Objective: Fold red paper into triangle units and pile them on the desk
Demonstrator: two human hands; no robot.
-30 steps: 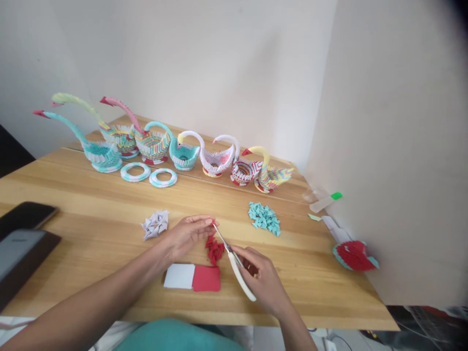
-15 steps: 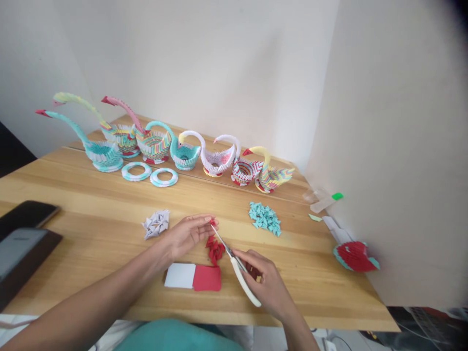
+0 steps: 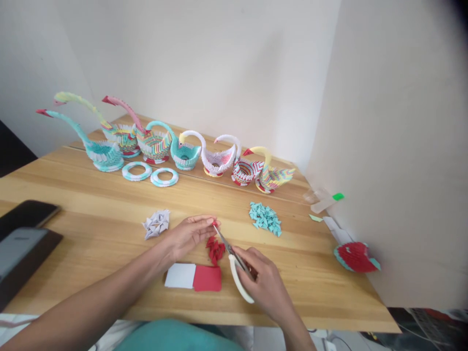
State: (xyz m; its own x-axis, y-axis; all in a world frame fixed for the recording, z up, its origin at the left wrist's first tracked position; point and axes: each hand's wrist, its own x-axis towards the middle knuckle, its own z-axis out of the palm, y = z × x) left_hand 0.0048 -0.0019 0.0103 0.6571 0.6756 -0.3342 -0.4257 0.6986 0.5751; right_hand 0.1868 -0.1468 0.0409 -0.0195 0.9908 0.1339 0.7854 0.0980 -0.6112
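Observation:
My left hand (image 3: 188,235) pinches a small red paper piece (image 3: 214,223) between its fingertips above the wooden table (image 3: 91,214). My right hand (image 3: 265,285) grips white-handled scissors (image 3: 234,263), whose blade tips touch that red piece. Under the blades lies a small heap of folded red paper pieces (image 3: 215,248). A red paper sheet (image 3: 206,279) and a white paper sheet (image 3: 180,275) lie side by side near the front edge, between my two arms.
Several paper swans (image 3: 215,158) line the back, with two teal rings (image 3: 149,174) in front. A grey-white piece pile (image 3: 156,223) lies left, a teal pile (image 3: 265,218) right. A red-teal model (image 3: 356,256) sits by the wall. Dark devices (image 3: 22,239) lie far left.
My right hand has drawn the scissor handles back in, and the blades have closed toward the red piece. My left hand has hardly moved.

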